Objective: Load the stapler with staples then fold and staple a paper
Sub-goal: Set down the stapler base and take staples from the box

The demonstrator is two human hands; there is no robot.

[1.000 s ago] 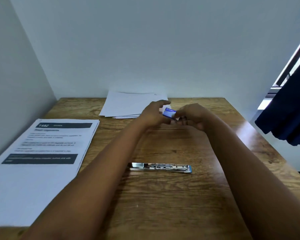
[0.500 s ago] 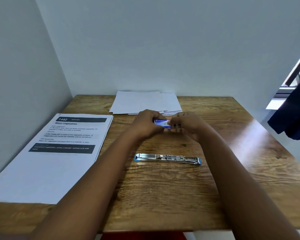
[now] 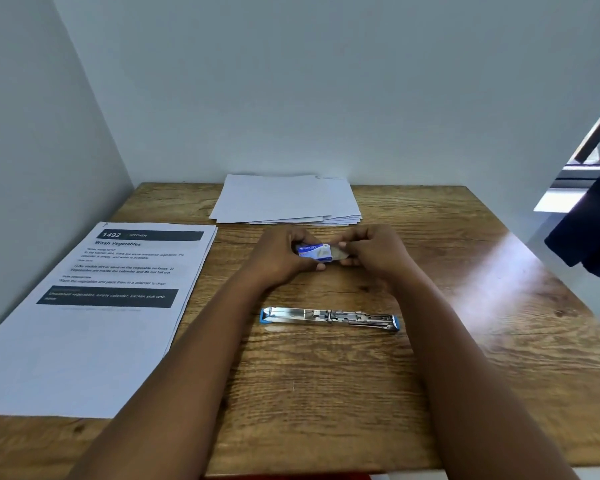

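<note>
Both hands had sunk nearer the stapler (image 3: 329,318); left hand (image 3: 281,259) gripped the staple box (image 3: 314,252), right hand (image 3: 371,251) seemingly pinched its inner tray; better to slide it gently.

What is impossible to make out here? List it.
- Head view: contents of the staple box, covered by the left hand and right hand.
- Whether the stapler holds staples: too small.
- Small print on the printed sheet: blurred.
- Dark cloth: cut off by the right edge.
</note>
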